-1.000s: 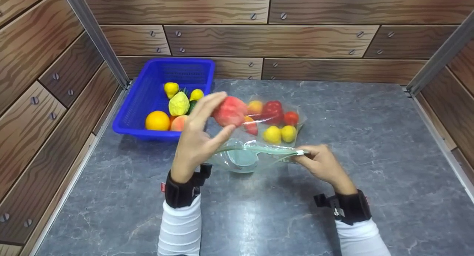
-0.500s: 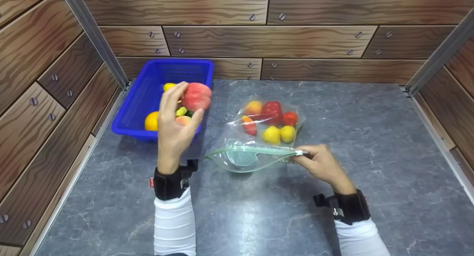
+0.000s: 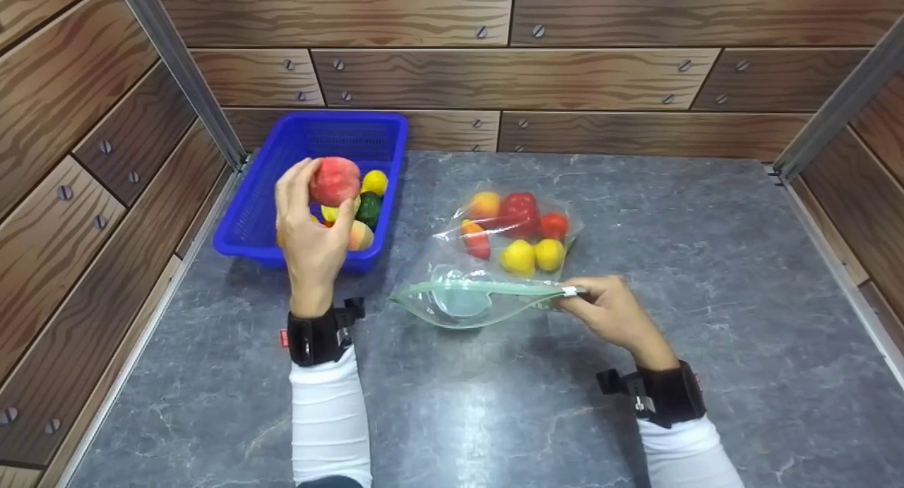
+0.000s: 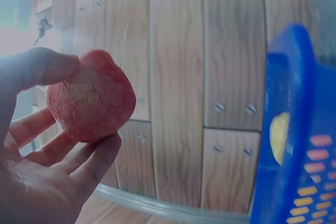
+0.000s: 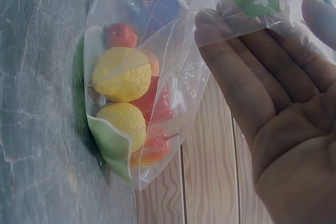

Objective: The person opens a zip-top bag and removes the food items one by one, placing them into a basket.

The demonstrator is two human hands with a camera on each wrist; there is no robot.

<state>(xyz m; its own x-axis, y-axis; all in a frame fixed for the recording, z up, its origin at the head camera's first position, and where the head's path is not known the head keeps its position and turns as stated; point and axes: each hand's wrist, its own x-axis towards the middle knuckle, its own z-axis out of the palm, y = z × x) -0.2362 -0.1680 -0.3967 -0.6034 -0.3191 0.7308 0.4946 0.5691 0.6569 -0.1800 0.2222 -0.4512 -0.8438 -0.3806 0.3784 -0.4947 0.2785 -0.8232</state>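
My left hand (image 3: pixel 311 244) holds a round red fruit (image 3: pixel 335 181) between thumb and fingertips, raised over the blue basket (image 3: pixel 240 219). In the left wrist view the fruit (image 4: pixel 92 98) shows a cracked, netted skin and a knob at one end. My right hand (image 3: pixel 611 311) pinches the slider end of a clear zip bag (image 3: pixel 459 311), whose green-edged mouth gapes toward me. Inside the bag lie a red bell pepper (image 3: pixel 519 216), a tomato (image 3: pixel 555 226), two lemons (image 5: pixel 122 74) and two orange-red fruits. Bag film overlaps my right fingertips (image 5: pixel 210 30) in the right wrist view.
Within the basket are a yellow lemon (image 3: pixel 374 183), a dark green fruit (image 3: pixel 368 210), a peach (image 3: pixel 361 236) and other fruit partly behind my left hand. Wood-patterned panels (image 3: pixel 452 78) wall in the grey marbled table (image 3: pixel 671 227) at the back and sides.
My left hand has carried the red fruit leftward, from above the bag's mouth to above the basket. The right hand and the bag have stayed in place.
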